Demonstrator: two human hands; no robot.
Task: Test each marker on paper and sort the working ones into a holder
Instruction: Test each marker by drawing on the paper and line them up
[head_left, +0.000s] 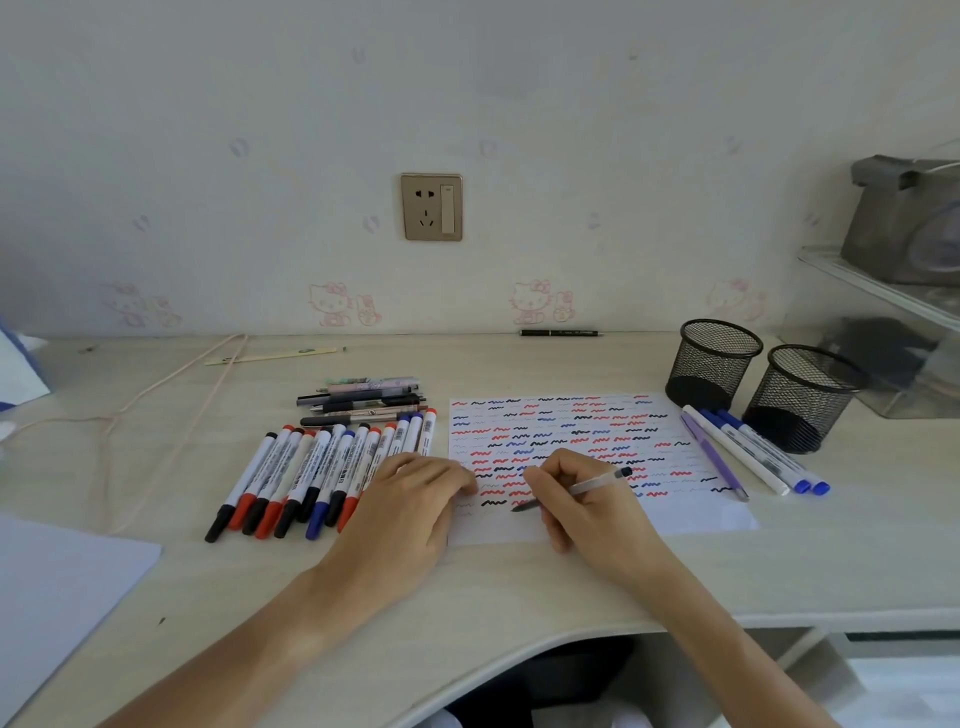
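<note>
The paper (571, 441) is nearly filled with squiggles, yet both holders (714, 364) beside it look empty; right hand (587, 499) grips a pen (576, 488), left hand (415, 499) presses flat, fingers relaxed.

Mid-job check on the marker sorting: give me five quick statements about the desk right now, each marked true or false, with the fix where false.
1. The right hand holds a pen with its tip on the paper. True.
2. The left hand is lifting a marker off the desk. False: it lies flat at the paper's left edge, holding nothing.
3. Both mesh holders stand upright, right of the paper. True.
4. The holders are full of markers. False: no markers show in either.
5. A row of capped markers lies left of the paper. True.
</note>
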